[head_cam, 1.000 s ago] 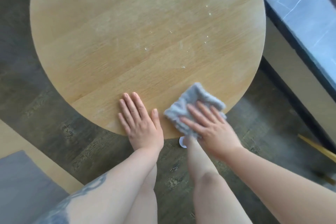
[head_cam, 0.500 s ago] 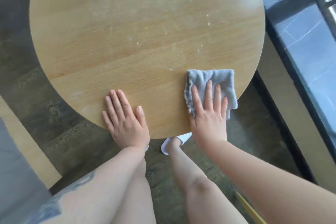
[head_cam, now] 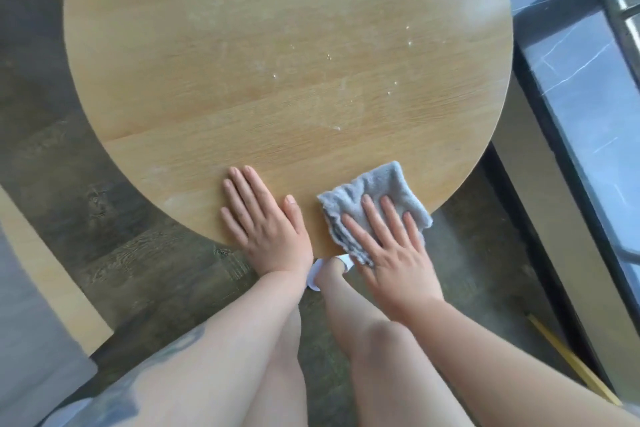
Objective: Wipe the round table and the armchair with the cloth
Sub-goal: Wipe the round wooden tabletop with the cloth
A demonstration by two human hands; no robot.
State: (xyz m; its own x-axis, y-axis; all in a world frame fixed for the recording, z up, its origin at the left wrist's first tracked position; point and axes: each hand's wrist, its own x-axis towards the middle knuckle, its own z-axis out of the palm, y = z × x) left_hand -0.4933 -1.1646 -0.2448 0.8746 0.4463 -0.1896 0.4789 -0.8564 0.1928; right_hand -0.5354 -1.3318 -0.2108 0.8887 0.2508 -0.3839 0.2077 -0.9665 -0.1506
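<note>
The round wooden table [head_cam: 277,80] fills the upper view, with white specks and smears across its far and right parts. A folded grey cloth [head_cam: 377,191] lies at the table's near right edge, partly hanging over it. My right hand [head_cam: 391,246] presses flat on the cloth with straight fingers. My left hand [head_cam: 266,218] rests flat on the bare tabletop just left of the cloth, fingers straight. The armchair's grey seat and pale wooden frame [head_cam: 52,267] show at the lower left edge.
A dark marble-patterned sill [head_cam: 581,87] runs along the right, close to the table's rim. Dark wood-grain floor [head_cam: 138,253] surrounds the table. My legs and a white shoe [head_cam: 313,276] are below the table edge. A yellow stick [head_cam: 571,360] lies on the floor at right.
My right hand has slid the cloth back toward the near edge and to the left, now angled. My left hand stays flat on the table in about the same spot.
</note>
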